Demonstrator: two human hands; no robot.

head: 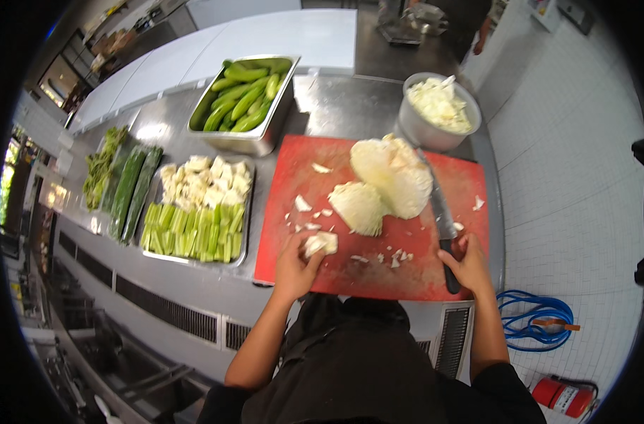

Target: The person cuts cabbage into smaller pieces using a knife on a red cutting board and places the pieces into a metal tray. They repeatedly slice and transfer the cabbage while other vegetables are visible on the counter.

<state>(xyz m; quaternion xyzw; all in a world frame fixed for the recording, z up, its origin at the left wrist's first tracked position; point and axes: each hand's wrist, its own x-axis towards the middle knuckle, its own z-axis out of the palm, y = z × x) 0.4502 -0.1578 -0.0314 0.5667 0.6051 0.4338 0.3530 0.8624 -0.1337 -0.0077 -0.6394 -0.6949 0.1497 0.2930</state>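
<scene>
My left hand [296, 267] holds a pale piece of cabbage [322, 243] at the near left of a red cutting board [364, 281]. On the right, my right hand [467, 265] is at the black handle of a kitchen knife [441, 209]; its fingers are partly hidden, and I cannot tell how firmly they grip. The blade points away from me, beside large cut cabbage pieces [390, 175]. A smaller cabbage wedge [358, 208] lies nearer to me. White scraps [401, 256] are scattered over the board.
Behind the board stand a steel pan of cucumbers [287, 108] and a round tub of cut cabbage [433, 130]. To the left are a tray of celery and pale chunks [247, 212], whole cucumbers [127, 185] and leafy greens [103, 169]. A tiled wall [555, 175] borders the right side; another person [462, 26] stands beyond.
</scene>
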